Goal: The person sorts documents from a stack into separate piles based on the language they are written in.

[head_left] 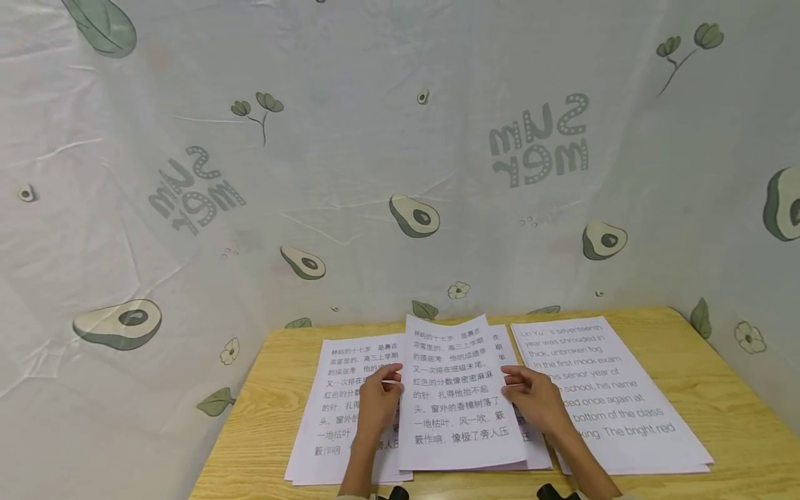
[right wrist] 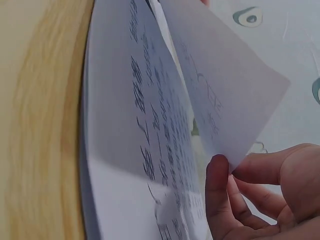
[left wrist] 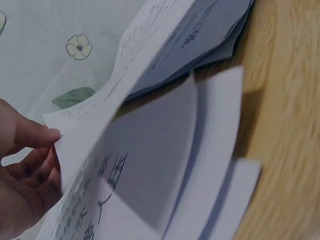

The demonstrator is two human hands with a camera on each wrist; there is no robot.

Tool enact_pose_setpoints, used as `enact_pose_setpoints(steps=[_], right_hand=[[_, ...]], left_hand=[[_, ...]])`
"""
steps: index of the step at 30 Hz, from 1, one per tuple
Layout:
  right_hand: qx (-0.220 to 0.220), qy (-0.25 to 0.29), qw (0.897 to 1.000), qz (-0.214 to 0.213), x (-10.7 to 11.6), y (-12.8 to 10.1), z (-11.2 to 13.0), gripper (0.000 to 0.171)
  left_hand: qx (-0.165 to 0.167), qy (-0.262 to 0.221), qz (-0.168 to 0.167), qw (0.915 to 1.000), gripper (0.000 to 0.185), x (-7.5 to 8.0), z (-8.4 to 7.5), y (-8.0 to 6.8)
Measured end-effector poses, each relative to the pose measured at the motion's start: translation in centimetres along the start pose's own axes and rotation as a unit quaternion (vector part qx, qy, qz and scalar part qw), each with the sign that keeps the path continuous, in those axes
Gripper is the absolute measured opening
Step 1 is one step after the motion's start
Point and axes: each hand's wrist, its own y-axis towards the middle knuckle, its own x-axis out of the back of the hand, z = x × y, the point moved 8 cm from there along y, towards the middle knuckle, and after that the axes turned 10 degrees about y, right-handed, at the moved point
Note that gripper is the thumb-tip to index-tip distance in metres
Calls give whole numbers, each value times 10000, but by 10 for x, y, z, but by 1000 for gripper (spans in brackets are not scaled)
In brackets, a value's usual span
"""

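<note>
Between both hands, a white sheet of paper [head_left: 456, 403] printed with Chinese text is held up above the table. Its left edge is pinched between thumb and fingers of the left hand [head_left: 380, 399], and the right hand [head_left: 534, 397] pinches the right edge. In the left wrist view the left hand [left wrist: 25, 165] grips the sheet's margin; in the right wrist view the right hand [right wrist: 255, 195] does likewise on the raised sheet [right wrist: 225, 80]. Behind the held sheet lies a stack of Chinese-printed pages [head_left: 536, 455], mostly hidden by it.
At the left lies another stack of Chinese-printed sheets [head_left: 312, 423], partly under the left forearm. On the right is a stack of English-printed sheets [head_left: 631, 417]. All rest on a wooden table [head_left: 244, 417], backed by an avocado-patterned curtain [head_left: 350, 139].
</note>
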Motion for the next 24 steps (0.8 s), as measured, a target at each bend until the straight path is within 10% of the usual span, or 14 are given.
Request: enact_pose_setpoints(steps=[24], right_hand=[[88, 512, 9983, 257, -88, -2, 12, 40]], left_hand=[[498, 188, -190, 9984, 38, 71, 62, 2]])
